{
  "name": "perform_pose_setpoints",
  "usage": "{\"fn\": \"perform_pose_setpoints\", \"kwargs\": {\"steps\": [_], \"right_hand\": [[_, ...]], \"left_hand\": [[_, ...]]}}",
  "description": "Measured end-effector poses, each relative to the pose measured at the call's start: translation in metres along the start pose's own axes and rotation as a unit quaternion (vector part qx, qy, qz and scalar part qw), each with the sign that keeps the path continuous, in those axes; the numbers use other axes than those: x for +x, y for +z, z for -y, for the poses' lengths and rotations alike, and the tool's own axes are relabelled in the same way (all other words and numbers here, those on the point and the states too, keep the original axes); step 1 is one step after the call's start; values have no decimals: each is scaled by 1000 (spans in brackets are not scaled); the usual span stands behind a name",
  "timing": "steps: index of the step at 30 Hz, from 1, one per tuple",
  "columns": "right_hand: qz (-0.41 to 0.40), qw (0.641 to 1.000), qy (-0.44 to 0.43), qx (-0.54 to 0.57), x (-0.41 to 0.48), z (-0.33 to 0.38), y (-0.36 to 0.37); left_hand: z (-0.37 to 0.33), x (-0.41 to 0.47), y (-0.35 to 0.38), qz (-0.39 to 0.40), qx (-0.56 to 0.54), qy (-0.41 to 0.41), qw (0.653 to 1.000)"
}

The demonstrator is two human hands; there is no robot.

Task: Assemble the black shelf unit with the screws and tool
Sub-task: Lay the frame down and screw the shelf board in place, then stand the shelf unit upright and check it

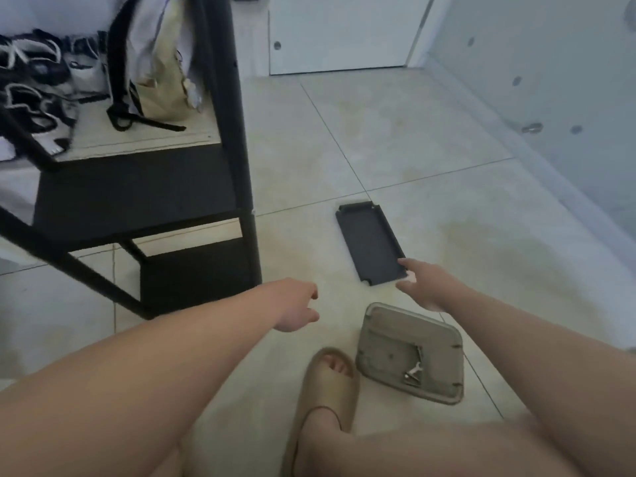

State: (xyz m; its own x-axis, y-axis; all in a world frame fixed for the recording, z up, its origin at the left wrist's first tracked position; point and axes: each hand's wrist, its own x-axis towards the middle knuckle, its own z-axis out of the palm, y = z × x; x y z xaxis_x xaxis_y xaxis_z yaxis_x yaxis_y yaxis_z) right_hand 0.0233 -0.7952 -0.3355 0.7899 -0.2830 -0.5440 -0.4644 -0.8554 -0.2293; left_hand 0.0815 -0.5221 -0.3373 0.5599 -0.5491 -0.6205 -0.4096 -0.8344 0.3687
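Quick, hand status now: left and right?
Left hand: fingers curled, palm turned away; cannot tell if it holds anything.
Right hand: open, at the near corner of the black panel, no grip on it.

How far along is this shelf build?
The black frame stands with two black shelves in place. The right hand reaches for a loose black panel on the floor; the left hand holds nothing. Fixing that panel likely remains, with the metal hardware waiting in the beige tray.
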Motion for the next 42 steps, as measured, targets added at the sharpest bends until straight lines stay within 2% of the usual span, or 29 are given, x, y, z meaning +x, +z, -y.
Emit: {"fn": "perform_pose_setpoints", "kwargs": {"steps": [4, 13, 20, 26, 30, 34, 38, 40, 42], "right_hand": [[19, 999, 18, -44, 40, -30, 9], [34, 999, 38, 13, 150, -80, 47], [7, 993, 29, 111, 230, -114, 63], [-25, 970, 55, 236, 262, -123, 85], [-33, 946, 100, 306, 259, -118, 83], [-36, 914, 140, 379, 242, -111, 73], [-4, 849, 153, 505, 211, -100, 56], [29, 806, 157, 571, 186, -92, 42], [59, 782, 143, 604, 156, -81, 27]], "left_hand": [[-10, 52, 22, 3, -61, -3, 998], [-16, 165, 60, 2, -269, -55, 962], [-31, 254, 77, 1, -375, -114, 920], [-48, 299, 82, 2, -476, -121, 871], [-55, 300, 74, 2, -565, -145, 812], [-45, 280, 63, -28, -592, -203, 779], [-33, 243, 31, -40, -599, -208, 773], [-32, 211, 9, -22, -583, -208, 785], [-37, 171, -10, -7, -564, -206, 799]]}}
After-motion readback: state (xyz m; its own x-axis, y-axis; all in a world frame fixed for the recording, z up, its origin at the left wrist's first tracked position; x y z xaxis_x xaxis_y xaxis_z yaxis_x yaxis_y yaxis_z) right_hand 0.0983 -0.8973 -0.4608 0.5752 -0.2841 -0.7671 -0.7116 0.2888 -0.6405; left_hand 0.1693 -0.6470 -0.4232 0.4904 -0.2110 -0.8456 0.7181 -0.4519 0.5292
